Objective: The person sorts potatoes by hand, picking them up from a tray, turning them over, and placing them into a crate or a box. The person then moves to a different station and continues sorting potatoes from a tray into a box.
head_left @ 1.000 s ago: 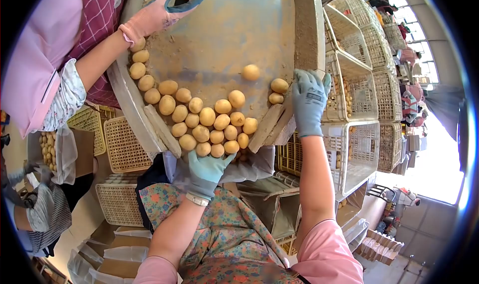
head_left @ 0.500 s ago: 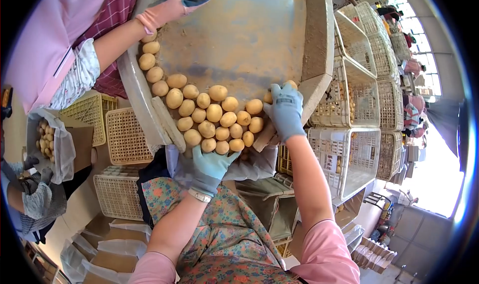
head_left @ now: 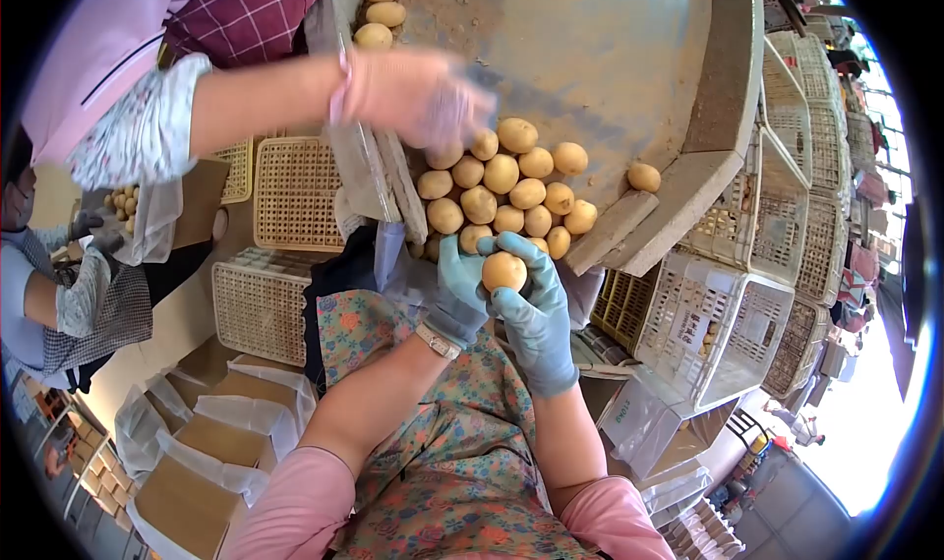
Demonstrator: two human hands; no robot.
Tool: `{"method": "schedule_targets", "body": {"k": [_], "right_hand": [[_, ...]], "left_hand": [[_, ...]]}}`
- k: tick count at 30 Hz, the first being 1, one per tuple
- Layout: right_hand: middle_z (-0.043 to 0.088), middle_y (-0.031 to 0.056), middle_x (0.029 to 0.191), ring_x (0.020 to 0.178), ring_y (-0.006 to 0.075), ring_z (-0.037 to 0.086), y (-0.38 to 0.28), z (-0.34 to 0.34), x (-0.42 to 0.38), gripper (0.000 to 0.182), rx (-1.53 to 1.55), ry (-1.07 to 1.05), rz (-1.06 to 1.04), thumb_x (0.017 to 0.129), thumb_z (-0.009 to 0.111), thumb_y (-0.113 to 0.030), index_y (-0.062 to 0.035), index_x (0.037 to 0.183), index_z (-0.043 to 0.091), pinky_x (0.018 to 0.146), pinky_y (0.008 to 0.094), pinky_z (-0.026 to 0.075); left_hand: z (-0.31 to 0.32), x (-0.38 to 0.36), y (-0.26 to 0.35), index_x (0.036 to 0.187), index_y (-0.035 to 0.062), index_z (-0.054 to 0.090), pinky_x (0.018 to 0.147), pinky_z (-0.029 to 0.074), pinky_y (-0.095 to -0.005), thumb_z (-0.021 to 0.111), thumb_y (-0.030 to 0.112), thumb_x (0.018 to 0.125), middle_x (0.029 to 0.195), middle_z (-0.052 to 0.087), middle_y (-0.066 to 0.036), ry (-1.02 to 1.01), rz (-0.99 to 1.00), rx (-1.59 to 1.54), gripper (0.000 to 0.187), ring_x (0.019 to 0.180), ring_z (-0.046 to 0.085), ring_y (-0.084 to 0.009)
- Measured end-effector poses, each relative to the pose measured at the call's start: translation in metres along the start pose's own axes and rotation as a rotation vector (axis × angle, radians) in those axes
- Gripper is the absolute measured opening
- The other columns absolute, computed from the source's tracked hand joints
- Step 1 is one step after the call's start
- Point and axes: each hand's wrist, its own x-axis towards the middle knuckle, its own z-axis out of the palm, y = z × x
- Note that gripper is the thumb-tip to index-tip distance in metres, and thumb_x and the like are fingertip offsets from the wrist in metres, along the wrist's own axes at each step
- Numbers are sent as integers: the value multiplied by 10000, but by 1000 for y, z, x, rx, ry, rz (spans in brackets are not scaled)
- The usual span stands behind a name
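Both of my hands wear blue gloves and meet at the near edge of the metal table (head_left: 629,39). My right hand (head_left: 536,309) has its thumb and fingers around one potato (head_left: 503,272). Close against its left side is my left hand (head_left: 462,290), fingers upright beside the held potato; its fingertips are partly hidden, so what they hold cannot be made out. Just beyond my hands lies a cluster of potatoes (head_left: 501,174). A single potato (head_left: 644,176) rests at the right, by the wooden edge strip.
A co-worker's gloved hand (head_left: 418,98), blurred, reaches over the cluster from the left. Stacked plastic crates (head_left: 688,329) stand at the right. Crates (head_left: 295,194) and lined cardboard boxes (head_left: 187,491) are at lower left. Another person (head_left: 59,285) is at far left.
My right hand has moved left from the table's right side to beside my left hand and now holds a potato. The co-worker's hand has come down over the cluster. The view has shifted.
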Motion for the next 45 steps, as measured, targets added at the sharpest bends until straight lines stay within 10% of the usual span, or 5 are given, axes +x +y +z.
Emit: {"method": "schedule_targets", "body": {"k": [19, 21, 23, 24, 45], "right_hand": [[618, 129, 1351, 923, 150, 618, 4, 4, -16, 464, -262, -22, 16, 917, 534, -239, -40, 1337, 539, 719, 245, 479], [623, 135, 1330, 916, 151, 613, 6, 2, -16, 442, -227, -44, 6, 905, 532, -222, -40, 1307, 552, 713, 248, 475], [627, 141, 1309, 909, 151, 607, 10, -3, -17, 420, -191, -66, -6, 893, 529, -206, -41, 1277, 566, 708, 251, 472], [623, 146, 1291, 904, 152, 606, 13, -7, -19, 376, -307, -75, -41, 904, 517, -179, -43, 1249, 576, 702, 250, 471], [641, 124, 1269, 995, 174, 616, 5, -1, -17, 346, -338, -56, -11, 910, 541, -154, 11, 1197, 640, 795, 245, 505]], "left_hand": [[46, 267, 70, 1590, 40, 331, 1259, 213, -538, 298, 471, 1096, 1667, 303, -209, -1404, -1639, -507, 656, 1548, 263, -384], [60, 301, 111, 1603, 27, 319, 1247, 244, -572, 341, 445, 1083, 1688, 264, -239, 19, -2035, -727, 668, 1554, 223, -456], [77, 340, 112, 1475, 163, 538, 1235, 357, -425, 495, 199, 1031, 1608, 441, -29, 1867, -1327, -1888, 448, 1495, 381, -209], [96, 288, 168, 1246, 214, 677, 938, 514, -327, 550, 279, 945, 1150, 637, 23, 1942, -1641, -2039, 333, 1031, 614, -184], [25, 21, 10, 1267, 152, 615, 1055, 443, -371, 599, 269, 990, 1369, 561, -5, 1487, -1244, -2222, 301, 1313, 489, -207]]}}
